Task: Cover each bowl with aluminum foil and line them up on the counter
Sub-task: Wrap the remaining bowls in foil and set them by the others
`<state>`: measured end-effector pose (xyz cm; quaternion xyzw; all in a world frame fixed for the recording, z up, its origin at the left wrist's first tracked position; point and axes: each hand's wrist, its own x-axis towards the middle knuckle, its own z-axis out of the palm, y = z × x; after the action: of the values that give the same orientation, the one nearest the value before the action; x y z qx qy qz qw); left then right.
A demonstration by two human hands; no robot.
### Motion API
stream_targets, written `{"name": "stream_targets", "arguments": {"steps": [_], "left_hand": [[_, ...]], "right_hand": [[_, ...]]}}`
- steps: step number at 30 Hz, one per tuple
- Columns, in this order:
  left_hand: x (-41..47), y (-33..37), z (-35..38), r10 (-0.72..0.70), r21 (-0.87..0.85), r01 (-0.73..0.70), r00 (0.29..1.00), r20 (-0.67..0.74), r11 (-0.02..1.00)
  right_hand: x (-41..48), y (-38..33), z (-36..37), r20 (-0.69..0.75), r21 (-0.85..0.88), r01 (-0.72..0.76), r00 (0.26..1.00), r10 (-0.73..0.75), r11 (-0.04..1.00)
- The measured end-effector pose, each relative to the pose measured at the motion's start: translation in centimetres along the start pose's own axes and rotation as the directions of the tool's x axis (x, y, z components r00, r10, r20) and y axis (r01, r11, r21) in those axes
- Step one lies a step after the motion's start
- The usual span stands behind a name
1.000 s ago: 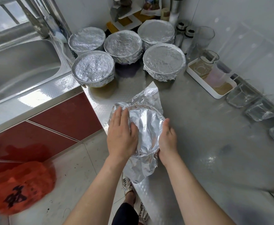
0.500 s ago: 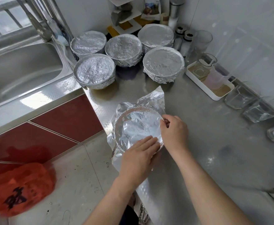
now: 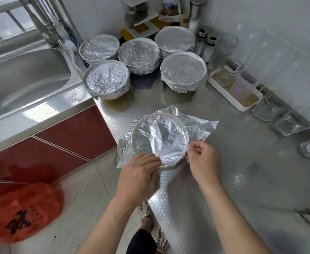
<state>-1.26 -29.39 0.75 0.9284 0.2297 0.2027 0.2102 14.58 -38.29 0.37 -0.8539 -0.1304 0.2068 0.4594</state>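
At far left is the sink (image 3: 22, 79), and below it a red bag (image 3: 22, 213) lies on the floor. Right of the sink, five covered bowls (image 3: 107, 79) stand in a tight cluster at the back of the counter (image 3: 233, 180), not in a line.

The left hand (image 3: 139, 178) is at the near-left rim of a sixth bowl (image 3: 159, 142), which sits near the counter's front edge, well apart from the cluster. Its fingers lie together, bent over the rim, and hold the foil (image 3: 200, 125) down there. The sheet is drawn over the bowl's mouth and the rim shows through it. Loose flaps stick out at the left, and a bigger one lies flat on the counter to the right. The right hand (image 3: 203, 162) pinches the foil at the near-right rim between thumb and forefinger, with the other fingers curled.

Further right are a white tray (image 3: 242, 105) holding cups and a row of glasses (image 3: 279, 118) along the wall.

The step in hand looks like crimping the foil round the last bowl. Next, the loose flaps probably need folding down under the rim all the way round. The bowl would then join the others, and the six would need setting in a row.
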Motion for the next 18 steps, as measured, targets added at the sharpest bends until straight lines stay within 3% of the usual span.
{"name": "stream_targets", "arguments": {"steps": [6,11,18], "left_hand": [[-0.7,0.8,-0.5,-0.015,-0.016,0.015,0.999,0.039,1.000],[2.3,1.4,0.8,-0.211,0.068,0.206,0.975,0.066,0.976],[3.3,2.4,3.5,-0.162,0.180,0.147,0.984,0.070,0.973]], "right_hand": [[0.0,0.5,0.0,-0.050,0.055,0.019,0.999,-0.016,0.998],[1.4,0.8,0.4,-0.232,-0.054,0.264,0.935,-0.270,0.963],[7.2,-0.8,0.1,0.082,-0.326,0.365,0.930,-0.359,0.872]]}}
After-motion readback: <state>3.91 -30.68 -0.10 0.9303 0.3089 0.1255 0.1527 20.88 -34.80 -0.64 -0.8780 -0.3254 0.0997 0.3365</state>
